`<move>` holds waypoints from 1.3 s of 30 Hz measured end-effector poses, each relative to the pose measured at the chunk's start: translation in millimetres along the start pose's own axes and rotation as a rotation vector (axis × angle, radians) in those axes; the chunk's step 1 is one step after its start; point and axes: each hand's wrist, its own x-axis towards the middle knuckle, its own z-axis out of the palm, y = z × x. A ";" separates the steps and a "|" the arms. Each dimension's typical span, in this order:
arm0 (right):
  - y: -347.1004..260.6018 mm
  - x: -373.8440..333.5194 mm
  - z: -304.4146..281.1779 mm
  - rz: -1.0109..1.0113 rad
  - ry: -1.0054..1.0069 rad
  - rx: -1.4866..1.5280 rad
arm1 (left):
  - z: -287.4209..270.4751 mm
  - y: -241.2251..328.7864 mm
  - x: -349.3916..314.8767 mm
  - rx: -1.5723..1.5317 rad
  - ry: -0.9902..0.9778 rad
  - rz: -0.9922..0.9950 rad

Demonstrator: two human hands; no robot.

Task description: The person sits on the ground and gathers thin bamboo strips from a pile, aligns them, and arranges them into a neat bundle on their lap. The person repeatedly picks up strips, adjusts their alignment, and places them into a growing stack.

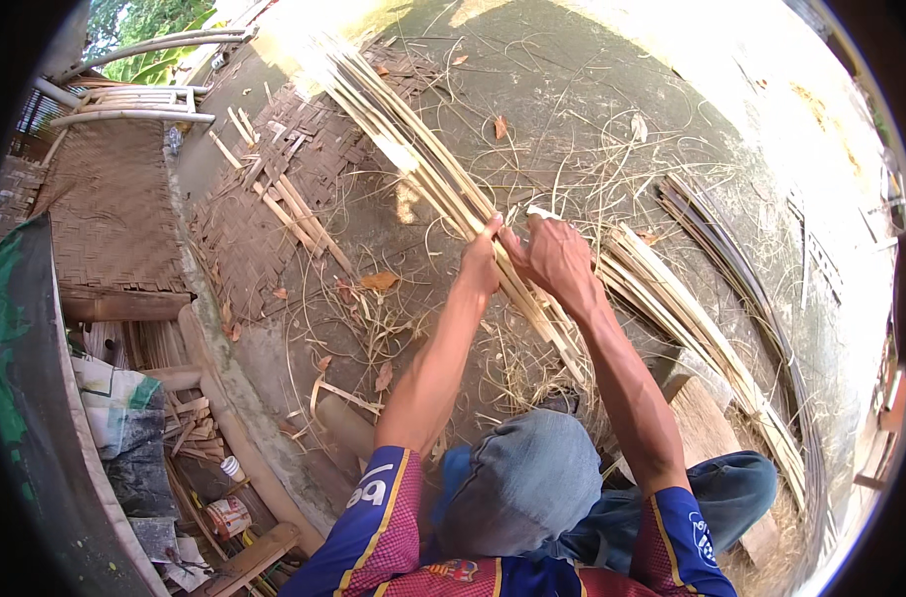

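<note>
A long bundle of pale bamboo strips (441, 199) slants from the upper left down toward my knees. My left hand (480, 261) is closed round its middle, thumb on top. Just right of it, my right hand (555, 257) is curled with its thumb against the bundle's side. A small whitish end (542, 212) pokes out above the right fingers; what it belongs to is hidden. The lower ends of the strips (562, 343) pass beneath my right wrist.
A second pale strip bundle (682, 313) and a dark strip bundle (746, 264) lie to the right. Torn woven matting (264, 199) with short bamboo sticks (299, 214) lies left. Thin shavings litter the concrete. A wooden block (706, 418) stands by my right knee.
</note>
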 end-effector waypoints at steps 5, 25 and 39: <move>-5.6 9.3 -39.8 0.058 -0.148 -0.091 | 80.9 -99.4 -36.6 -0.141 -0.325 0.160; 137.7 -157.6 -169.6 0.265 -0.190 -0.364 | 91.7 -71.1 -194.7 0.912 -0.903 -0.345; 106.8 -401.8 -354.9 0.426 -0.125 -0.557 | 72.0 1.6 -104.1 0.034 -0.095 0.001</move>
